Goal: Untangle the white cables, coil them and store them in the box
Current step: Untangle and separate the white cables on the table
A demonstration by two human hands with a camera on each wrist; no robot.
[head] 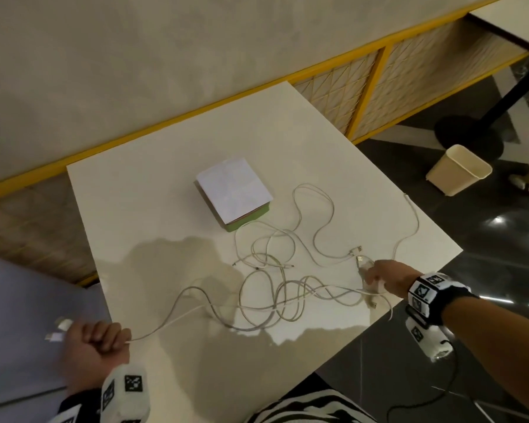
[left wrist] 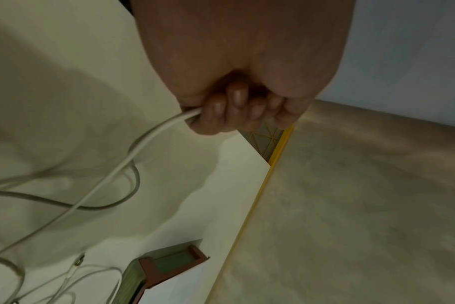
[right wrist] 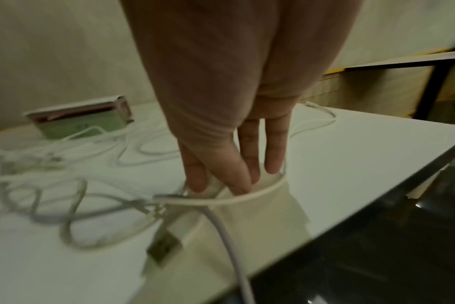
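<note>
1. The white cables [head: 275, 288] lie in a loose tangle on the white table [head: 153, 209], between your two hands and just in front of the box [head: 234, 193]. One strand runs out toward the table's right edge.
2. Expect them to be light, limp and a little springy. They will likely slide over the smooth top and drag their neighbours along wherever the loops cross.
3. Take hold near a plug end, not mid-loop. The USB plugs [head: 358, 253] are the only stiff parts, and I judge that a free end is what can be fed back through the crossings.
4. Your left hand [head: 97, 346] is clenched in a fist round one cable off the table's near-left corner. White plug ends stick out behind the fist, and the cable runs taut from it into the tangle.
5. Your right hand [head: 385, 277] is at the tangle's right side with fingers [right wrist: 274, 144] nearly straight, pointing down. The thumb and forefinger pinch a white cable end, and a cable loops round the fingertips.
6. The box is shut, its white lid on a green base.
</note>
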